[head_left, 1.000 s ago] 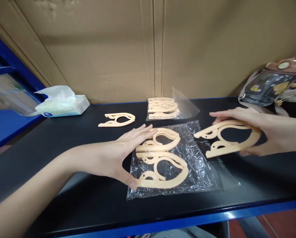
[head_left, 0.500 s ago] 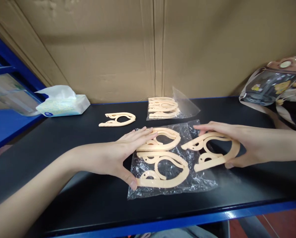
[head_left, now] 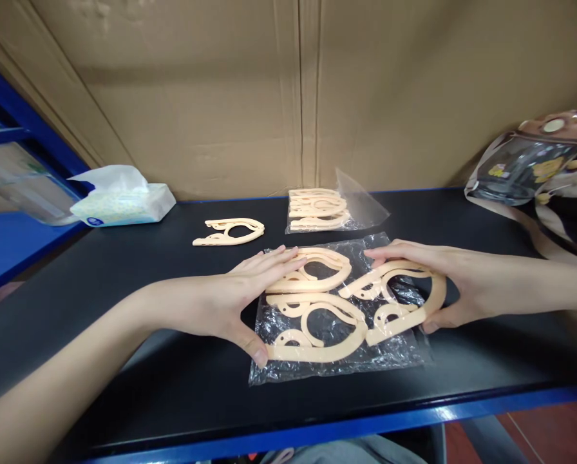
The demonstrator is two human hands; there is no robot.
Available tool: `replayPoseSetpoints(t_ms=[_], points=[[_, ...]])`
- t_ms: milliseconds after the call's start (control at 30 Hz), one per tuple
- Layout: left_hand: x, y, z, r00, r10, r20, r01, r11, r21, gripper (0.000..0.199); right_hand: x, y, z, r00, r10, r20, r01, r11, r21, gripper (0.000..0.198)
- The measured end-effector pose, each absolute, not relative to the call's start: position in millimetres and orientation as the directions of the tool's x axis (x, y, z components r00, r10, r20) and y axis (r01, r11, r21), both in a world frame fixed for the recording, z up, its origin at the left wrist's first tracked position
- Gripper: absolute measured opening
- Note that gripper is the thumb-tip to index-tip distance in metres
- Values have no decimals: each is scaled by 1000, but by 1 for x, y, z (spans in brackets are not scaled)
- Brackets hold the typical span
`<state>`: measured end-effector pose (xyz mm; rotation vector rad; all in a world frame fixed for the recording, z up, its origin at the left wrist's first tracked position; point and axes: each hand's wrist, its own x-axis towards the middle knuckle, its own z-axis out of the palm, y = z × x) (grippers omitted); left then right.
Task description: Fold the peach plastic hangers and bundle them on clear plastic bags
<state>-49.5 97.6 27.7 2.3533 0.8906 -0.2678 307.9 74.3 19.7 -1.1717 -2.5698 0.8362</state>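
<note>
Two beige plastic folding hangers, an upper one [head_left: 339, 278] and a lower one [head_left: 349, 348], lie folded side by side in a clear plastic bag [head_left: 399, 357] on the black table. My left hand [head_left: 247, 293] rests spread at the bag's left end, fingers across the upper hanger and thumb by the end of the lower one. Between the thumb and fingers of my right hand [head_left: 443, 277] is another folded hanger [head_left: 436, 293], tilted, its two arms pointing left over the bag's right part. Whether its tips are inside the bag or on top, I cannot tell.
Behind the bag lie a loose folded hanger [head_left: 240, 240] and a second clear bag with several hangers [head_left: 317, 209]. A tissue pack [head_left: 138, 203] sits at the back left. A clear bottle with a strap [head_left: 520, 171] stands at the back right, against a cardboard wall [head_left: 196, 96].
My right hand has moved left with its hanger, which now overlaps more of the bag and comes close to the two hangers there. My left hand stays in place.
</note>
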Motion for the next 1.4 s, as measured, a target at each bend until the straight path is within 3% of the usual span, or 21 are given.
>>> replayPoseSetpoints(t_ms=[133, 300, 800, 1100, 1400], points=[[-49, 97, 28, 757, 535, -375, 653, -607, 452, 114, 306, 75, 23, -675, 737, -27, 659, 586, -473, 92], [-50, 98, 28, 757, 528, -384, 653, -614, 443, 112, 307, 73, 28, -662, 749, -40, 683, 580, -444, 94], [-51, 97, 28, 775, 521, -358, 632, -631, 450, 109, 325, 79, 33, -620, 784, -36, 701, 532, -476, 90], [-47, 96, 32, 751, 531, -393, 661, -605, 444, 107, 290, 73, 27, -679, 725, -114, 670, 550, -498, 87], [-51, 97, 27, 764, 532, -365, 644, -617, 452, 110, 275, 72, 10, -721, 689, -72, 614, 587, -528, 92]])
